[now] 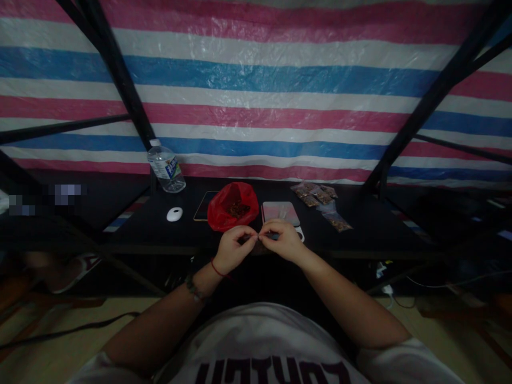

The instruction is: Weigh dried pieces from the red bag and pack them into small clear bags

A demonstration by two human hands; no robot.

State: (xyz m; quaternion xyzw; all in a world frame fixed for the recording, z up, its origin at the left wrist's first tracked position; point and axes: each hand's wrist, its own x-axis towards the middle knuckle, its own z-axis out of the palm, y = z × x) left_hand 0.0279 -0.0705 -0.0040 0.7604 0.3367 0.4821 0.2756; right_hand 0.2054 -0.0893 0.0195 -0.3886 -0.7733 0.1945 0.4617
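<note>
Both hands, left hand [233, 247] and right hand [283, 240], meet at the near edge of the table [376, 229]; behind them an open bag [233, 207], with a flat device [280, 213] to its right, small packets [320, 200] farther right, and a bottle [165, 168] at far left

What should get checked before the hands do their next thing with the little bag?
1. Both hands meet at the table edge: left hand and right hand pinch together: ok.
2. What the fingertips pinch: too small and dark: cannot tell.
3. Red bag open, brown bits inside: ok.
4. Small filled packets lie aside on the right, out of the way: ok.
5. Water bottle upright, capped: ok.
6. Light good enough: dim: not ok.
</note>
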